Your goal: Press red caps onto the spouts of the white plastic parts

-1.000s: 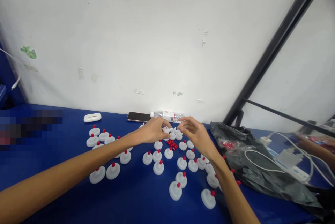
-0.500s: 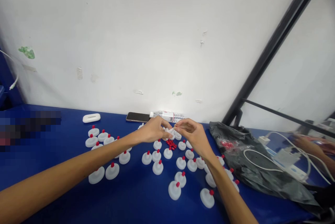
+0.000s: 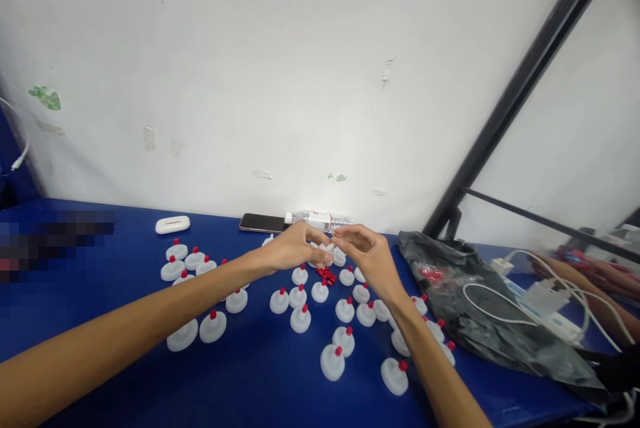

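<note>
My left hand [image 3: 294,248] is closed round the rim of a white nozzle cap [image 3: 328,248], whose spout points toward my other hand. Thumb and fingertips of my right hand [image 3: 367,253] are pinched together at the spout's tip; whatever sits between them is too small to make out. Just below both hands lies a small heap of loose red tips [image 3: 327,276]. Around it on the blue table [image 3: 260,375] stand several white caps with red tips, such as one nozzle cap [image 3: 333,363] near the front. More white caps sit partly hidden behind my fingers.
At the wall lie a phone [image 3: 263,223], a clear bottle [image 3: 320,220] and a white case [image 3: 173,225]. A dark plastic bag [image 3: 480,308], a power strip [image 3: 550,311] with cables and a slanted black post [image 3: 520,95] are on the right. Another person's arm [image 3: 570,281] is beyond.
Both hands stay at nearly the same spot, with the right fingertips still at the spout of the held nozzle cap. The view has shifted slightly. The other person's arm has moved.
</note>
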The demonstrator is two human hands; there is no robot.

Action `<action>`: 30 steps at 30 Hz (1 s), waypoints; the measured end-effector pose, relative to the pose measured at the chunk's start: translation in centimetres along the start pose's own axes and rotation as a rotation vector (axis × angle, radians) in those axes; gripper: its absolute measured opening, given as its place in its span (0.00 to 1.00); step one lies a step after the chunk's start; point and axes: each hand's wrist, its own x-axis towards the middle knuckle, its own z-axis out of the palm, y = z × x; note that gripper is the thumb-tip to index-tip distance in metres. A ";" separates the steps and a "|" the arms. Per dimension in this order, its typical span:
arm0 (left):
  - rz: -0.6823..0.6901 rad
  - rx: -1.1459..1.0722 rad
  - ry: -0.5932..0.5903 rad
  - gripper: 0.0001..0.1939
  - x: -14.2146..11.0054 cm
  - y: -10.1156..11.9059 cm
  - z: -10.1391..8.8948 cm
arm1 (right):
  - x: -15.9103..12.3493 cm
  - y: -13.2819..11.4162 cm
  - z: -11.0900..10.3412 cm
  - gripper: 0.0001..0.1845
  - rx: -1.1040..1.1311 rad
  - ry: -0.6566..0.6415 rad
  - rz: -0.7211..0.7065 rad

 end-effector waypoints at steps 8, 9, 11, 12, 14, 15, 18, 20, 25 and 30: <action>-0.110 -0.327 -0.045 0.17 0.0 0.4 0.3 | 0.0 -0.1 0.2 0.10 -0.004 0.017 -0.058; -0.112 -0.356 -0.051 0.14 0.0 0.5 0.3 | 0.0 -0.1 0.2 0.09 -0.016 0.013 -0.067; -0.117 -0.405 -0.063 0.12 0.0 0.8 0.3 | -0.1 -0.2 0.3 0.09 -0.042 -0.003 -0.084; -0.120 -0.421 -0.067 0.12 0.0 0.9 0.4 | -0.1 -0.2 0.3 0.09 -0.053 -0.015 -0.089; -0.133 -0.434 -0.072 0.13 -0.1 1.1 0.4 | -0.3 -0.3 0.4 0.12 -0.067 -0.044 -0.095; -0.139 -0.433 -0.071 0.12 -0.1 1.1 0.3 | -0.3 -0.3 0.4 0.14 -0.072 -0.060 -0.098; -0.153 -0.422 -0.062 0.09 -0.1 1.1 0.2 | -0.5 -0.4 0.5 0.17 -0.087 -0.095 -0.111; -0.157 -0.416 -0.056 0.08 -0.2 1.1 0.1 | -0.4 -0.4 0.5 0.16 -0.100 -0.107 -0.124; -0.151 -0.398 -0.065 0.07 -0.2 1.2 0.1 | -0.3 -0.3 0.1 0.14 -0.121 -0.131 -0.137; -0.120 -0.375 -0.031 0.05 0.0 0.8 -0.4 | -0.3 -0.2 -0.2 0.14 -0.149 -0.158 -0.158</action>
